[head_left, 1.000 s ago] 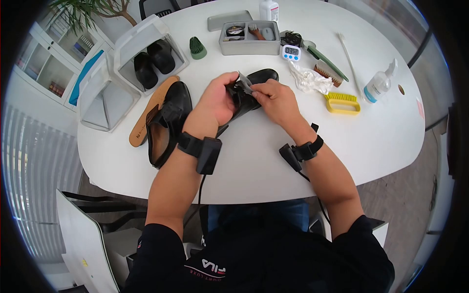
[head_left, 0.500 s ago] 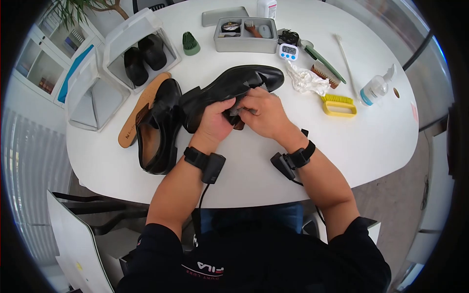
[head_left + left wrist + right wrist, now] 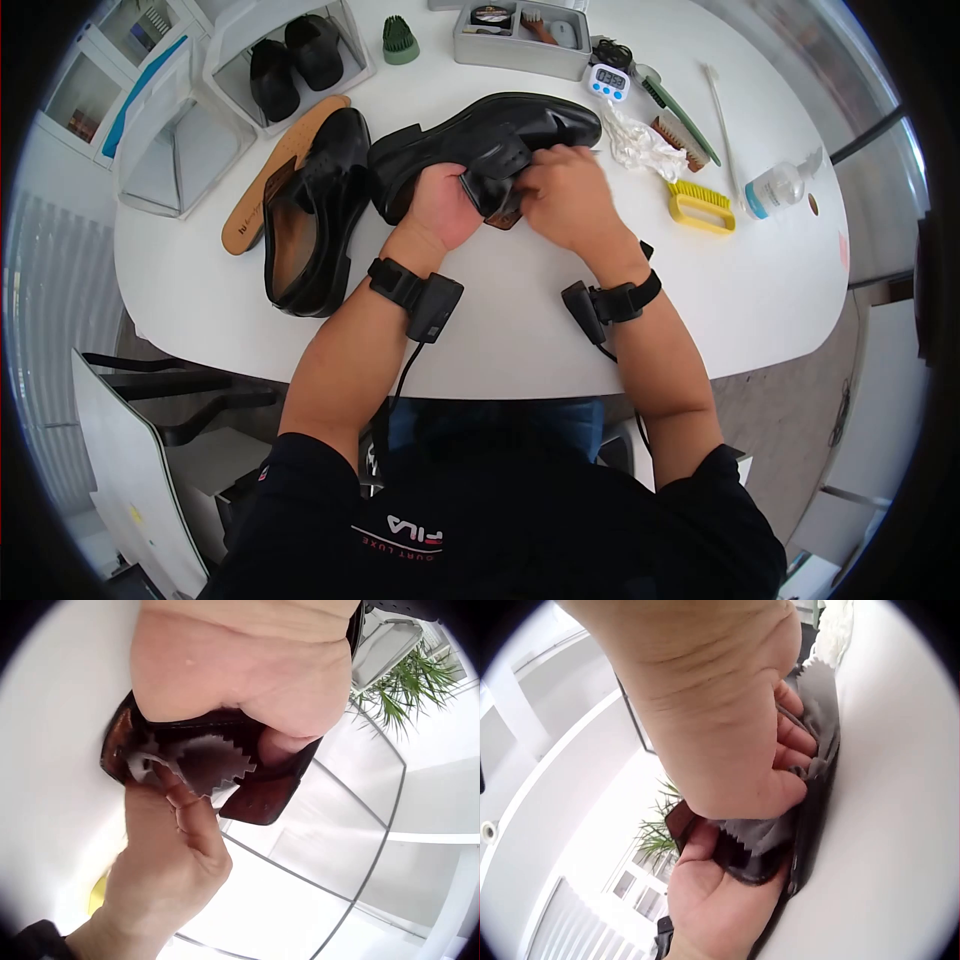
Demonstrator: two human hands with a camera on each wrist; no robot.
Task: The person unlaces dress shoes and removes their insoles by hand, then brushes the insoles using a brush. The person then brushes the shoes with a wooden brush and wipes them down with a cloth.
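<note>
A black leather shoe (image 3: 445,147) lies tipped on its side before me, heel left and toe right. My left hand (image 3: 447,207) grips it at the opening, fingers partly hidden inside the shoe in the left wrist view. My right hand (image 3: 572,200) pinches a grey cloth (image 3: 217,761) with a zigzag-cut edge and presses it at the shoe's upper. In the right wrist view the cloth (image 3: 821,697) spreads past the curled fingers (image 3: 795,735). Left of my hands, the matching black shoe (image 3: 345,150) stands upright, overlapping a tan insole (image 3: 243,225).
A clear-fronted box (image 3: 365,65) with black shoes is at back left, near a green brush (image 3: 400,42). Behind stands a grey tin (image 3: 520,55). To the right lie a timer (image 3: 607,82), white crumpled cloth (image 3: 645,145), yellow brush (image 3: 702,207) and spray bottle (image 3: 775,190).
The shoe has been turned, bringing its upper and opening towards me where the side and sole faced up. My right hand has moved the cloth along the upper; the left still holds the shoe.
</note>
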